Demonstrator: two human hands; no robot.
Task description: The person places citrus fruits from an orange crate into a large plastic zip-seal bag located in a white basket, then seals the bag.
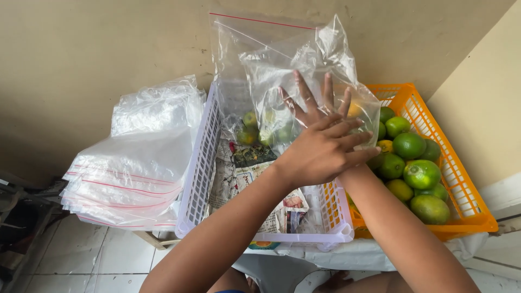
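- Head view: your left hand [320,154] lies flat across the back of your right hand [315,106], both raised above the white basket [201,168], which serves as the landmark here.
- Your right hand's fingers are spread wide and straight, pressed against the clear plastic bag [282,70]; your left hand's fingers are extended and close together, resting on the right hand and gripping nothing that shows.
- The bag stands upright over the far half of the white basket, its red-striped zip edge at the top, the film crinkled and glossy. A few green limes [249,130] sit at its bottom, seen through the plastic.
- The basket floor is lined with printed newspaper [244,173], bare of fruit in the near half.
- Just right of the white basket, touching it, an orange basket [461,179] holds a heap of loose limes [420,173], green to yellow-green.
- Left of the white basket, a stack of flat zip bags [130,173] lies beside it, with a looser bundle of plastic behind.
- Risk, as a judgement: the bag looks held by flat pressure alone, not by a pinch, so the slick film could slide and the bag sag or tip, spilling limes into the basket.
- A second risk: pressing hard on thin film with spread fingers could stretch or split it, or leave the zip edge unsealed.
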